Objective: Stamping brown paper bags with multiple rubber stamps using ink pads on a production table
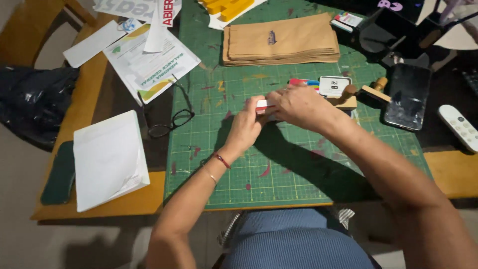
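Both hands, left hand (245, 127) and right hand (298, 105), pinch their fingers together on a small red-and-white card (262, 104) above the green cutting mat (298, 169).

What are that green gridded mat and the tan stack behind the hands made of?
Green gridded cutting mat: likely matte rubbery plastic, scuffed and paint-stained. Tan stack of flat bags: seemingly brown kraft paper, dull, with thin layered edges.

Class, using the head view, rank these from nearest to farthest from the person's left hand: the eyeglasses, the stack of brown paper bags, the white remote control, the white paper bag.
Measured from the left hand:
1. Eyeglasses, just to its left on the table.
2. Stack of brown paper bags, above it at the mat's far edge.
3. White paper bag, farther left on the wooden table.
4. White remote control, at the far right edge.
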